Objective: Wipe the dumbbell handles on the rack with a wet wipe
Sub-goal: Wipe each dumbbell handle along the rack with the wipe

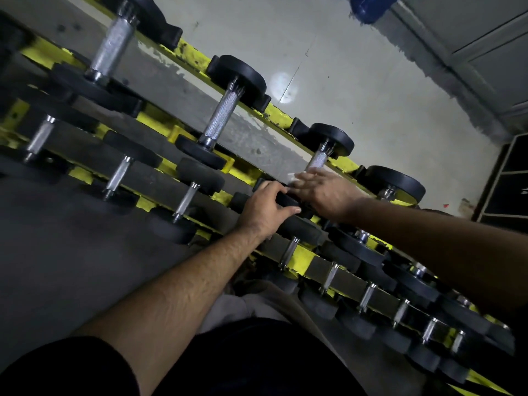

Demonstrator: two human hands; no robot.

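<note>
Right fingers (307,178) press the wet wipe (291,178) against the dumbbell handle (318,160); left fingers (281,192) grip its head (285,199).

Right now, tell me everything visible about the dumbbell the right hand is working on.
The dumbbell lies across the top tier of the yellow rack, third from the left. Its far round black head, seemingly rubber, is in plain view; the knurled silver handle shows only its upper part. The right hand covers the lower handle, pressing a white wet wipe there. The left hand grips its near black head.
</note>
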